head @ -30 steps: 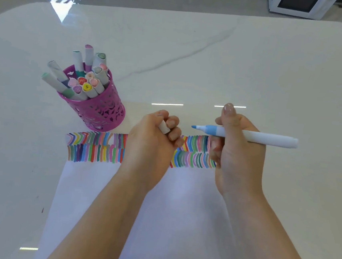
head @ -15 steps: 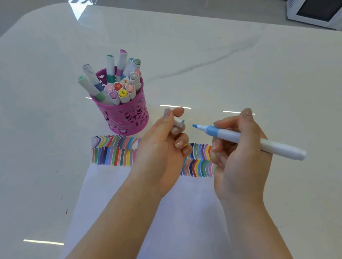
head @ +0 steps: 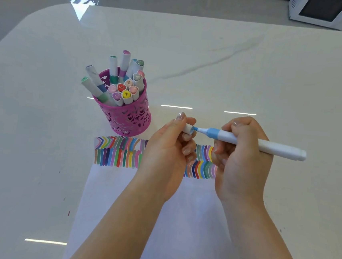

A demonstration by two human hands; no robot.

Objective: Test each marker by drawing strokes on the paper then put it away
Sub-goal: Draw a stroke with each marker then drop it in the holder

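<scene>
Right hand (head: 244, 157) grips marker (head: 248, 142) | tip at cap (head: 188, 129) | left hand (head: 169, 154) pinches cap

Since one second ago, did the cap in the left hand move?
Yes. The cap in the left hand went right, away from the pink cup, and now meets the tip of the blue marker.

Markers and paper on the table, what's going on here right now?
A person is testing markers on a sheet of paper. The right hand holds a white marker with a light blue tip, and the left hand holds its cap right at the tip, so the marker is being capped. Two rows of coloured strokes run across the top of the paper. A pink cutout holder full of other markers stands just beyond the paper's top left corner.
</scene>
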